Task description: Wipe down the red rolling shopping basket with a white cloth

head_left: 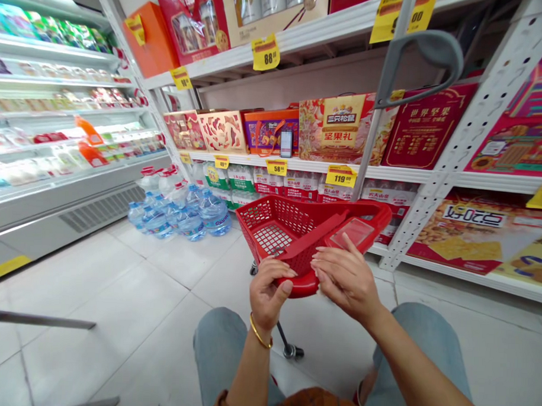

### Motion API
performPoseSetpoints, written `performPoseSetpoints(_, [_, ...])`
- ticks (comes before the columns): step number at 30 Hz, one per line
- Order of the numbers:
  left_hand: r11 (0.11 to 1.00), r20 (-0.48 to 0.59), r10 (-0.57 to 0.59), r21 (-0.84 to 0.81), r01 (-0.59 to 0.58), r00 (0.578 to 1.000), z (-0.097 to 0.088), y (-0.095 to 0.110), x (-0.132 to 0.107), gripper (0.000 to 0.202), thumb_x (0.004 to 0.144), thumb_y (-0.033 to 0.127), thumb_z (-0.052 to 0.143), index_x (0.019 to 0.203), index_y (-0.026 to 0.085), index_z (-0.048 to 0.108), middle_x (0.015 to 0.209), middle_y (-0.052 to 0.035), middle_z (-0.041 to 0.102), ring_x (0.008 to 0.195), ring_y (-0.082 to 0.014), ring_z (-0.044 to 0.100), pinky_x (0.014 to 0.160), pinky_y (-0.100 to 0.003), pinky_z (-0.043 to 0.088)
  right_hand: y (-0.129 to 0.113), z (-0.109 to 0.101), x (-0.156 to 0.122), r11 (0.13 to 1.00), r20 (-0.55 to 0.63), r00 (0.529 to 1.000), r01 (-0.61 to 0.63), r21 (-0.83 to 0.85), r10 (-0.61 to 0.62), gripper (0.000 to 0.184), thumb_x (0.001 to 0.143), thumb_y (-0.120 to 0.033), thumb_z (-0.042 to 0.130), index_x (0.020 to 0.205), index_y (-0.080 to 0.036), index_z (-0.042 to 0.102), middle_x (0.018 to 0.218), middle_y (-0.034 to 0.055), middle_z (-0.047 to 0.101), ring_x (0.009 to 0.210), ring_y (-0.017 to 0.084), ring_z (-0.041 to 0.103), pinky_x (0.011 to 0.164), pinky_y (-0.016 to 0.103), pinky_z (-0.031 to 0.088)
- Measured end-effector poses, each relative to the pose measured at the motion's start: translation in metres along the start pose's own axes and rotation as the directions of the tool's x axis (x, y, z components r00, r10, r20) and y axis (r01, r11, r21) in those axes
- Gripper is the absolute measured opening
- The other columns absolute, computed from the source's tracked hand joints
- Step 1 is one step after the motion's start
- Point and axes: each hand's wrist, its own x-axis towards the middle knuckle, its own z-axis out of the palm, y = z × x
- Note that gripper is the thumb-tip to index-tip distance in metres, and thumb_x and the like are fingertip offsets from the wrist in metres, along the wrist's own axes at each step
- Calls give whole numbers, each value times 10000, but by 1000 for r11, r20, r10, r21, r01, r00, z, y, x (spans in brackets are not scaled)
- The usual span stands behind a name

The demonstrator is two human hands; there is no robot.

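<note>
Brown shirt (317,403) at six o'clock; left hand (270,292) curled over red cart (314,241), right hand (349,284) stretched, I should hold gently.

1 head-worn camera looks forward and steeply down, close up.

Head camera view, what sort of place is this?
Probably a supermarket: there's a red shopping cart, yellow price tags, and a stocked display case along the left.
</note>
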Motion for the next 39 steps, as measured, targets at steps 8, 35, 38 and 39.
performPoseSetpoints(8, [1000,14,14,-14,-13,1000,-11,-6,5,209,859,388,600,788,207,676,772,-42,720,827,-216,654,888,-441,481,6,1,0,999,-9,1000,23,-31,-23,180,847,-176,624,1021,-203,662,976,64,746,965,199,696,962,414,519])
performPoseSetpoints(35, [638,122,352,694,-333,928,14,36,-1,214,886,128,543,1064,146,661,974,-82,751,858,-188,664,898,-375,448,11,0,6,993,20,1000,23,-114,-21,189,856,-163,607,1027,-207,677,1038,62,740,1056,206,673,1092,474,400])
performPoseSetpoints(38, [638,112,353,698,-327,929,15,36,-1,207,877,134,566,1061,144,661,965,-81,753,855,-191,665,884,-373,451,19,-4,7,993,2,999,-37,-110,37,184,868,-170,592,1025,-209,679,1010,62,745,1004,205,691,1068,480,429])
performPoseSetpoints(39, [637,106,355,700,-323,929,16,36,0,202,877,136,568,1056,142,662,957,-80,755,852,-191,665,879,-372,451,19,-4,7,993,-7,998,-57,-107,57,180,870,-173,589,1022,-207,679,998,63,746,988,207,696,1053,478,445])
